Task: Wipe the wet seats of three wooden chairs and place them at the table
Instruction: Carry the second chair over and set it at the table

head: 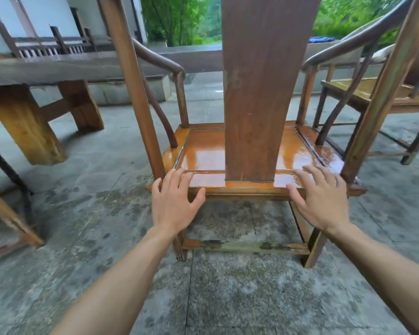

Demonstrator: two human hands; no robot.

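A wooden armchair (pixel 270 81) stands right in front of me, seen from behind through its back splat. Its orange seat (pixel 203 153) shines with water. My left hand (pixel 173 201) is spread with straight fingers at the seat's rear left edge, beside the left back post. My right hand (pixel 321 199) is spread the same way at the rear right edge, fingertips over the wet rim. Neither hand holds anything. A second wooden chair (pixel 370 89) with a wet yellowish seat stands at the right.
A heavy wooden table (pixel 58 66) on thick block legs stands at the left, beyond the armchair. Part of another wooden frame (pixel 10 213) shows at the far left edge. The concrete floor (pixel 228 298) is damp and stained. Greenery lies beyond a low wall.
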